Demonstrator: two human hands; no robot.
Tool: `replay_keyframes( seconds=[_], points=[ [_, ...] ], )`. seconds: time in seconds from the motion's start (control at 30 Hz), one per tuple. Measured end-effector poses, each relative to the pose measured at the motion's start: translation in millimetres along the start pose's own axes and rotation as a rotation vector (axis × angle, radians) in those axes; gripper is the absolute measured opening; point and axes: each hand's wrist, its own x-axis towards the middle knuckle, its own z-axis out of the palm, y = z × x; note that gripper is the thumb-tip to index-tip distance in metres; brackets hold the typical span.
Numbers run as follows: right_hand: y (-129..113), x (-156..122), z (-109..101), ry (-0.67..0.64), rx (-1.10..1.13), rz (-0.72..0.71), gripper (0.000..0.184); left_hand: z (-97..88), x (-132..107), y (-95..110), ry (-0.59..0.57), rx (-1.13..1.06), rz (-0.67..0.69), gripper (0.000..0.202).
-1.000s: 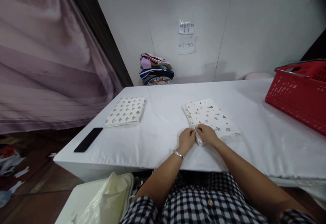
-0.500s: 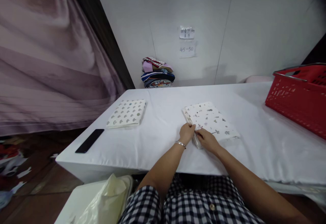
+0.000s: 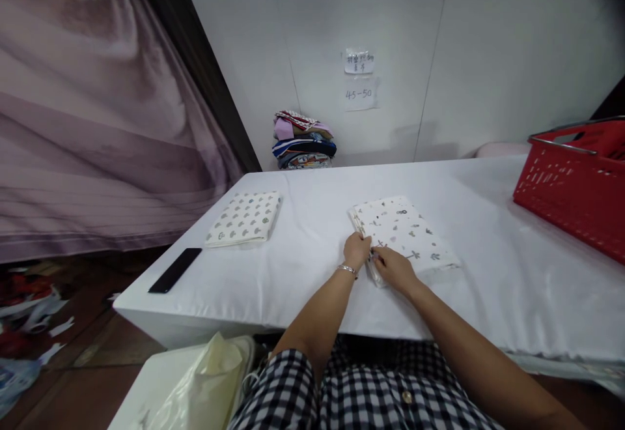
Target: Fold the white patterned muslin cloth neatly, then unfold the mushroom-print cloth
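White paper carries the readable writing: a lower sheet (image 3: 361, 94), fixed to the wall (image 3: 478, 58) well forward of the fingers (image 3: 364, 242), is hand-marked "45-50". An upper sheet (image 3: 360, 62), directly above it, bears handwritten Chinese characters, too small and blurred to read in full.

The folded cloth (image 3: 407, 228) lies flat on the white-covered surface (image 3: 312, 273), extending forward and to the right of the fingers. Specification: white ground; scattered small motifs in grey, green and dark tones, including palm-tree shapes near the fingers; several layers visible along the left edge.

Left hand (image 3: 357, 251): fingers pinched at the left edge of the folded cloth. Right hand (image 3: 394, 270): fingers bent and pinched at the same edge, just beside the left fingers. Small dark detail between the fingertips: cannot be identified. A silver-coloured bracelet (image 3: 347, 268) encircles the left wrist.

Left of the fingers, well apart: a second cloth (image 3: 247, 218), folded, off-white with rows of grey motifs. Nearer the edge, farther left: a black flat object (image 3: 174, 270). Far right of the fingers: a red basket (image 3: 571, 186) with perforated walls and a metal handle.
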Motion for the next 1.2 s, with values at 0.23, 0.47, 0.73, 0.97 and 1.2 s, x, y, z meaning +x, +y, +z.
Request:
replay_keyframes(
  seconds=[0.23,0.47,0.73,0.97,1.2],
  points=[
    [-1.6,-1.9,0.9,0.006,-0.02,0.004,0.024,-2.3,1.0,5.8,0.09,-0.019,0.005,0.032],
    [-1.8,-2.9,1.4,0.01,-0.04,-0.001,0.023,-1.2,14.8,9.3,0.01,-0.028,-0.028,0.032],
    [-1.1,-3.9,3.7,0.014,-0.051,0.004,0.029,2.7,22.9,2.9,0.04,-0.111,-0.058,0.02],
    [14.0,5.9,-5.1,-0.022,0.19,-0.018,0.029,3.7,27.1,-6.9,-0.009,-0.132,-0.078,0.02],
    [81.3,37.1,-39.7,0.238,-0.095,0.107,0.044,4.0,28.6,-6.6,-0.028,-0.148,-0.07,0.019]
  ],
)
